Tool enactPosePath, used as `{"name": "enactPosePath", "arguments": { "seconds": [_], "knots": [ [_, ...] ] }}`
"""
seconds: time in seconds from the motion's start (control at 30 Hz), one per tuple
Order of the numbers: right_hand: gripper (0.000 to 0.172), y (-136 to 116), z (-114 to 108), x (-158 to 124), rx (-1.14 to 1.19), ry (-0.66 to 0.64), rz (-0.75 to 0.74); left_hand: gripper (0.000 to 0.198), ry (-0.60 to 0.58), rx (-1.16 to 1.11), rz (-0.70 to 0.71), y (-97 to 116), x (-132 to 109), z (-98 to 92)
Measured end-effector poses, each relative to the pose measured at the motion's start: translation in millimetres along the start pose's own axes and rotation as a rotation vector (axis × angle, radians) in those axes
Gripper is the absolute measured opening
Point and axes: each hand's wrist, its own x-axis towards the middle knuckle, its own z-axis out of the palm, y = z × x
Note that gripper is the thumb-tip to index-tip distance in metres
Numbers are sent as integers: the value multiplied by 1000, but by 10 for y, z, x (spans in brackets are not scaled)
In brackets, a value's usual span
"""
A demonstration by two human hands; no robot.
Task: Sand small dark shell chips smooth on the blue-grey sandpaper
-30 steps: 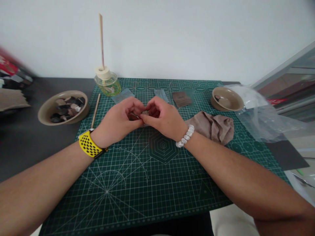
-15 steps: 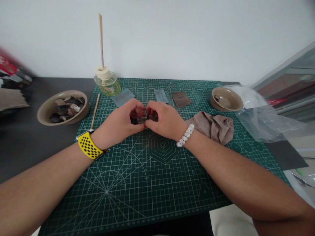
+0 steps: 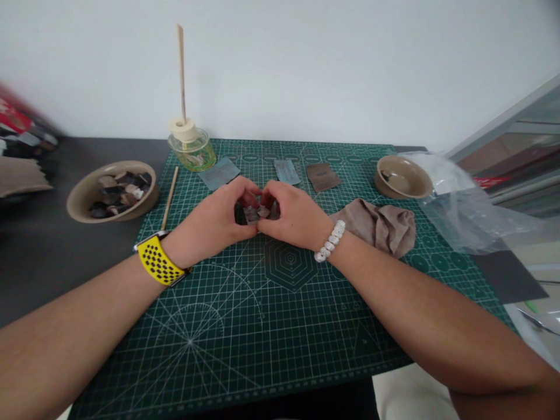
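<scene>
2 hands met at the frame's centre above the green cutting mat (image 3: 245, 326): the left hand (image 3: 214, 224) and right hand (image 3: 294, 216), fingers curled close, pinched a small grey piece (image 3: 255, 213) between their fingertips. A bowl (image 3: 81, 197) of similar pieces sat at middle left, a beige cloth (image 3: 378, 226) just right.

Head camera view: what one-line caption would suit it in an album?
Left hand and right hand pinch a small dark piece over a green cutting mat, beside a bowl.
</scene>
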Motion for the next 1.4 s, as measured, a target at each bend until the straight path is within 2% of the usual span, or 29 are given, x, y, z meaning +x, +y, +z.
{"name": "enactPosePath", "arguments": {
  "seconds": [0.3,0.63,0.93,1.13,1.4],
  "knots": [
    [31,-21,-37,7,-50,0,76,49,-13,34,13,-10,-2,-8],
    [12,-35,-58,0,-61,4,92,51,-10,46,-8,-4,-1,-4],
    [18,-20,-78,-1,22,-55,49,51,-22,11,4,-3,-9,-13],
    [21,-31,-91,-1,-27,-43,90,52,-18,32,4,-22,-4,-7],
    [16,-23,-89,-6,-8,-39,87,49,-18,28,12,-15,-4,-2]
  ]
}}
